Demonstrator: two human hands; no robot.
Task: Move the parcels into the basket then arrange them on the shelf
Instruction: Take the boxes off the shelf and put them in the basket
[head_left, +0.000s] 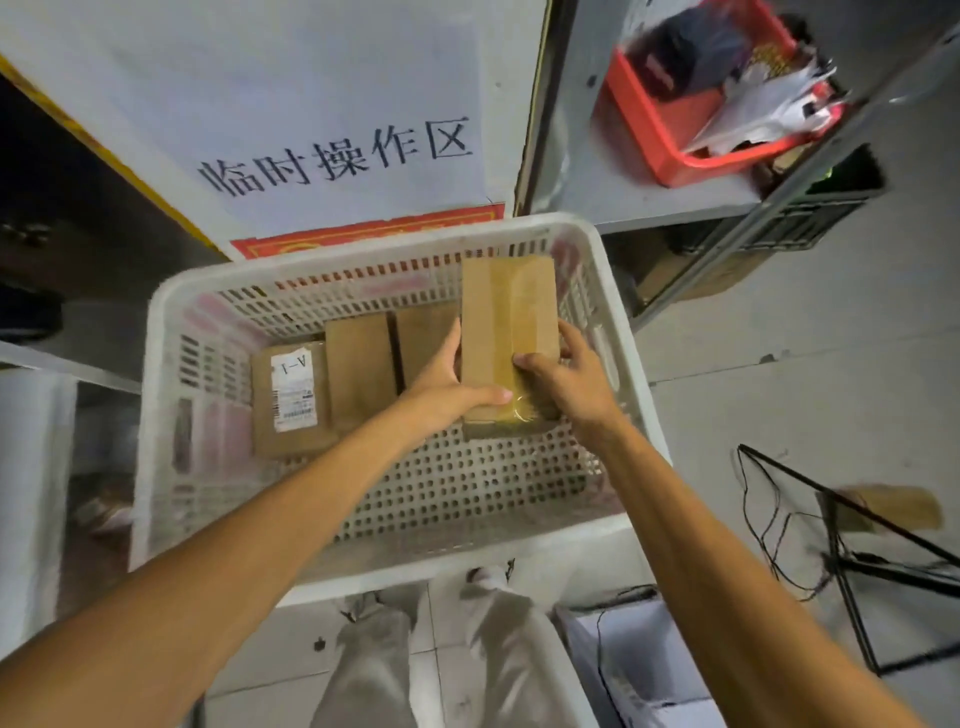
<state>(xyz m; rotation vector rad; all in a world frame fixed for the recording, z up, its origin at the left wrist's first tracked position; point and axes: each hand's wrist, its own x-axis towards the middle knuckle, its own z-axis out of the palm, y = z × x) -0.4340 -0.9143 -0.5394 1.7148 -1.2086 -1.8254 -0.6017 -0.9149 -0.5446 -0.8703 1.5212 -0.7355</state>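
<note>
Tiled floor (810, 395) carries the white basket (441, 561), and the near half of its perforated bottom is free. Above that space the left hand (441, 382) and right hand (566, 379) each grip a long side of the taped parcel (506, 322). It looks best lowered flat against the plain parcel (423, 338) with the fingers drawn out upward, because the basket's right and far walls stand close.

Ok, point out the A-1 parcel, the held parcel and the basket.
A-1 parcel (293, 392): head view, its white label.
held parcel (506, 322): head view, taped top face.
basket (415, 566): head view, near rim.
</note>
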